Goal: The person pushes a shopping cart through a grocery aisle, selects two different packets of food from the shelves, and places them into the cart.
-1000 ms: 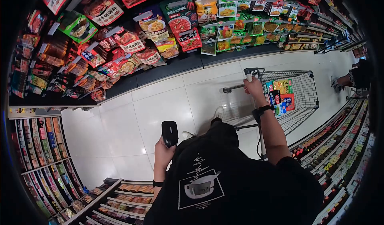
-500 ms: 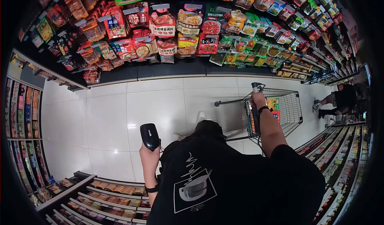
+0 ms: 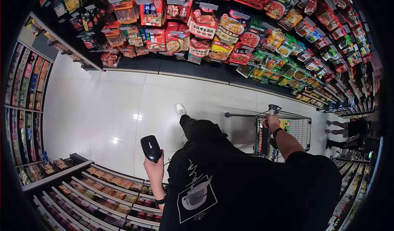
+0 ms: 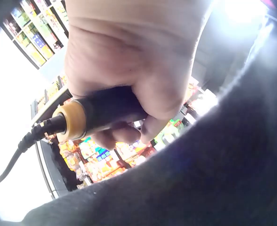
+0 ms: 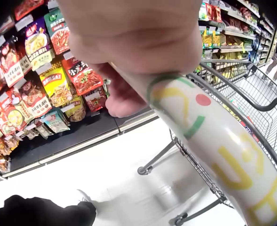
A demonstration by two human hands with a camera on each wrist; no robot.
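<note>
In the head view my left hand [image 3: 154, 171] grips a black corded handheld scanner [image 3: 150, 148], its rounded head pointing up past the fingers. The left wrist view shows the scanner's dark handle [image 4: 110, 110] inside the curled hand [image 4: 129, 61], with a yellow ring [image 4: 72, 121] and a cord at its end. My right hand [image 3: 271, 123] holds the handle of a wire shopping cart [image 3: 303, 136]. Close up in the right wrist view, fingers [image 5: 133, 37] wrap the white cart handle [image 5: 209, 136], which has coloured lettering. Colourful packets [image 3: 284, 126] lie in the cart, partly hidden by the arm.
Racks of hanging seasoning packets [image 3: 203, 24] line the aisle ahead, above a dark base ledge [image 3: 197, 72]. Lower shelves of packaged goods [image 3: 111, 190] stand behind at left. Other people [image 3: 353, 128] are beyond the cart. White floor tiles [image 3: 111, 104] lie between.
The head view has turned, so the racks and floor slant differently. A white shoe has stepped forward towards the racks. Both hands keep their hold; the cart now shows more straight along the aisle.
</note>
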